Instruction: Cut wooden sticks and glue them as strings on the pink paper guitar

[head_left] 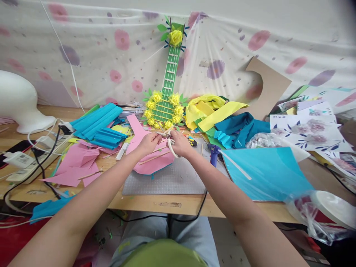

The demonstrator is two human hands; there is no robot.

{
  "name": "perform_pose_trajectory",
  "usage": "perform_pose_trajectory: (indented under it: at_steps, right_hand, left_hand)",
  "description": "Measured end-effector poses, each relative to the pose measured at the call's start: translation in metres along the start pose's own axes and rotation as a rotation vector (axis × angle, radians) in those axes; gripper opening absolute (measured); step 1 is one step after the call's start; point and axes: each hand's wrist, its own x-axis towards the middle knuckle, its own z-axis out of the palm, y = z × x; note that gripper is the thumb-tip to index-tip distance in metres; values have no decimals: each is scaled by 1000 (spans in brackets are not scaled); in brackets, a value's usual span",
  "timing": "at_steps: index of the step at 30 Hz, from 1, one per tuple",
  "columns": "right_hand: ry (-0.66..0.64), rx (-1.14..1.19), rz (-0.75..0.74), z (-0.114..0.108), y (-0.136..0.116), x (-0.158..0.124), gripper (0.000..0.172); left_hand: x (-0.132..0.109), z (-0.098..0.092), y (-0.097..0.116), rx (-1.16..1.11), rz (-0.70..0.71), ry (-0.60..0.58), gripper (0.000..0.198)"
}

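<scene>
Out over the work surface, my right hand (180, 143) grips a pair of scissors with white loop handles (174, 150). The blades point left toward my left hand (150, 142), whose fingers are pinched together. A pale thin piece shows between the two hands, but I cannot make out what the left fingers hold. Beneath both hands lies a pink paper guitar shape (136, 128) with thin wooden sticks (152, 158) on it. It rests on a grey cutting mat (178, 181). Behind my hands a green toy guitar (169, 79) with yellow paper flowers leans against the wall covering.
Blue crepe paper (97, 120) and pink paper (75, 163) lie to the left, near a power strip (36, 163) with cables. To the right are a purple glue gun (213, 154), yellow crepe paper (214, 111), a blue sheet (267, 170) and a wrapped roll (333, 209).
</scene>
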Motion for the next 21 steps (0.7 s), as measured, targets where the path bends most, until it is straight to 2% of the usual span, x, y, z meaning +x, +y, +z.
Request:
perform_pose_trajectory:
  at_steps: [6, 13, 16, 19, 21]
  right_hand:
    - [-7, -11, 21, -2, 3, 0, 21]
    - [-59, 4, 179, 1, -6, -2, 22]
    - [-77, 75, 147, 0, -3, -1, 23]
    - [-161, 208, 116, -3, 9, -2, 29]
    - [-211, 247, 219, -4, 20, -5, 35]
  left_hand:
    - [6, -1, 1, -15, -35, -76, 27]
    - [3, 1, 4, 89, 4, 3, 23]
    - [4, 2, 5, 94, -8, 23, 22]
    - [8, -1, 6, -66, -96, 108, 21]
    - [9, -7, 7, -240, -240, 155, 20]
